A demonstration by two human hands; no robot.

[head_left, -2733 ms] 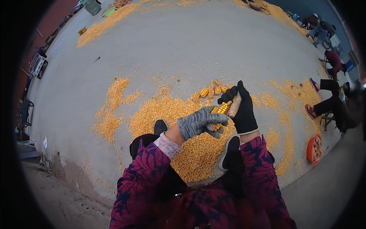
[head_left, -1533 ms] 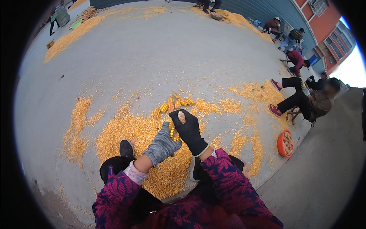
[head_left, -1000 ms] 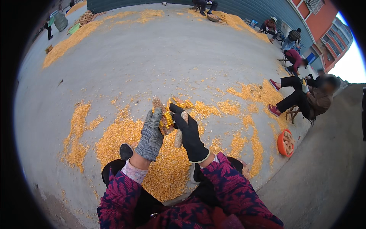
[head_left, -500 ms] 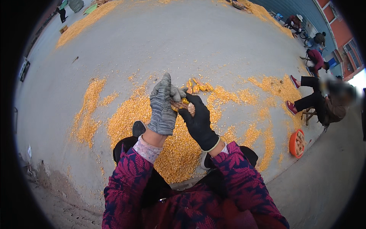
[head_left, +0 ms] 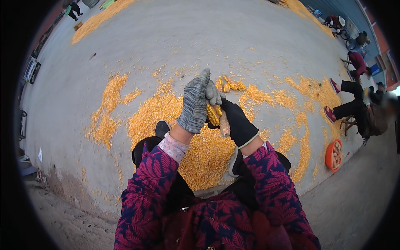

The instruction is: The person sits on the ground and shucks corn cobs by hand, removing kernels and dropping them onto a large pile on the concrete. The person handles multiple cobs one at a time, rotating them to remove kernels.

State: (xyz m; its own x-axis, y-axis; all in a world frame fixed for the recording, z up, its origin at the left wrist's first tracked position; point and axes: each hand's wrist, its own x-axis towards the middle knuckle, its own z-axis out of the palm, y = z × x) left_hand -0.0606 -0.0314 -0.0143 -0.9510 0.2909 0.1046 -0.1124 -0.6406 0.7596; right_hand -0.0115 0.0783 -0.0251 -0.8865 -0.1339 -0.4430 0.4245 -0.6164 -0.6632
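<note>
A partly stripped corn cob (head_left: 218, 117) with yellow kernels on one side is held upright between both hands. My left hand (head_left: 196, 103), in a grey knit glove, wraps over its top. In a black glove, my right hand (head_left: 238, 121) grips it from the right and below. A large heap of loose yellow kernels (head_left: 196, 137) lies on the grey ground under the hands, between my black shoes (head_left: 162, 128). A few whole cobs (head_left: 229, 85) lie just beyond the hands.
More kernel patches (head_left: 109, 109) spread left and right (head_left: 306, 98) over the concrete. An orange basket of cobs (head_left: 334, 154) stands at the right. A seated person (head_left: 361, 111) works there on a stool; other people (head_left: 354, 50) sit farther back.
The cob, earlier held low with the black glove on top, has been turned upright. The grey-gloved hand now covers its top. My head has tilted down and left.
</note>
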